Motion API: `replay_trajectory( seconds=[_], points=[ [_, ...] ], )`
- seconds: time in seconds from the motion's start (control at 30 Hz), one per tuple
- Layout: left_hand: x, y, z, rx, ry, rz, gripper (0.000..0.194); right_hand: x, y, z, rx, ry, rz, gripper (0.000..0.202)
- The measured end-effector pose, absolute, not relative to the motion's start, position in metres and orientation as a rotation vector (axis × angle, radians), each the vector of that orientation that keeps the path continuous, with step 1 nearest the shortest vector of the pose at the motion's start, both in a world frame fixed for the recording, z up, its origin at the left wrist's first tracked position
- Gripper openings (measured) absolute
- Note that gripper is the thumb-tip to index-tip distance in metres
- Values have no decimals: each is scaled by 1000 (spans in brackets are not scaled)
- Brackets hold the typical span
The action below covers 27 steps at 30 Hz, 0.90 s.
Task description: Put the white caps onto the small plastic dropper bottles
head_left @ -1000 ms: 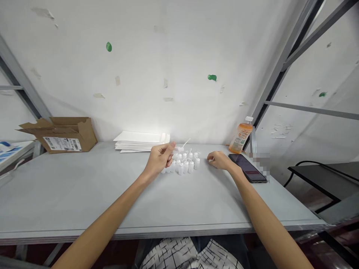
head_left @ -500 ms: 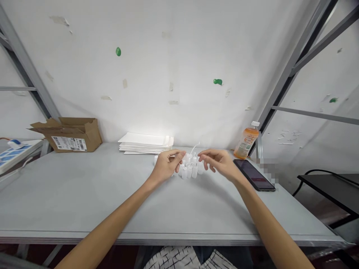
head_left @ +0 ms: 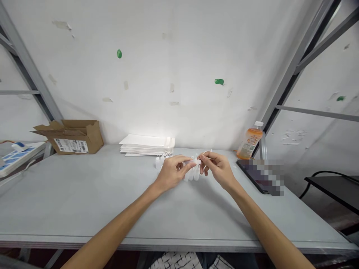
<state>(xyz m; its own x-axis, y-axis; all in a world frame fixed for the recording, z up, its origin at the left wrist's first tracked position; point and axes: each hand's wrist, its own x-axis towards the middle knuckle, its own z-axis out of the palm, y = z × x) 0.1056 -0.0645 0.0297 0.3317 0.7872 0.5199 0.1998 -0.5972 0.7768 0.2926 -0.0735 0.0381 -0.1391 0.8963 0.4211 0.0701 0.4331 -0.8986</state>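
My left hand (head_left: 174, 171) is closed, thumb and fingers pinching a small translucent white plastic bottle (head_left: 192, 162) that lies tilted toward the right. Its far end meets the fingertips of my right hand (head_left: 218, 169), which are pinched together at the bottle's top. A thin white piece (head_left: 208, 151) sticks out above the right fingers; its exact shape is too small to tell. Just below and behind the hands stand several similar small bottles (head_left: 191, 175), partly hidden by the fingers. More small bottles (head_left: 158, 162) with narrow tops stand left of them, behind my left hand.
White flat sheets or envelopes (head_left: 146, 142) are stacked against the wall. An opened cardboard box (head_left: 97, 137) and a power strip (head_left: 14, 164) sit on the left of the grey table (head_left: 84, 194). On the right are an orange drink bottle (head_left: 250, 142) and a phone (head_left: 249, 173).
My hands, apart before, have come together over the bottles. The right fingers have moved left onto the top of the bottle in my left hand. The view has shifted slightly.
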Motion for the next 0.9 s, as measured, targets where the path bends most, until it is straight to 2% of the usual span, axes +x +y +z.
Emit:
replay_trajectory(
  seconds=[0.27, 0.9],
  points=[
    [109, -66, 31, 1931, 879, 1325, 31, 289, -72, 41, -844, -1380, 996, 37],
    [117, -66, 32, 1654, 812, 1213, 39, 288, -70, 38, -826, -1234, 924, 34]
  ],
)
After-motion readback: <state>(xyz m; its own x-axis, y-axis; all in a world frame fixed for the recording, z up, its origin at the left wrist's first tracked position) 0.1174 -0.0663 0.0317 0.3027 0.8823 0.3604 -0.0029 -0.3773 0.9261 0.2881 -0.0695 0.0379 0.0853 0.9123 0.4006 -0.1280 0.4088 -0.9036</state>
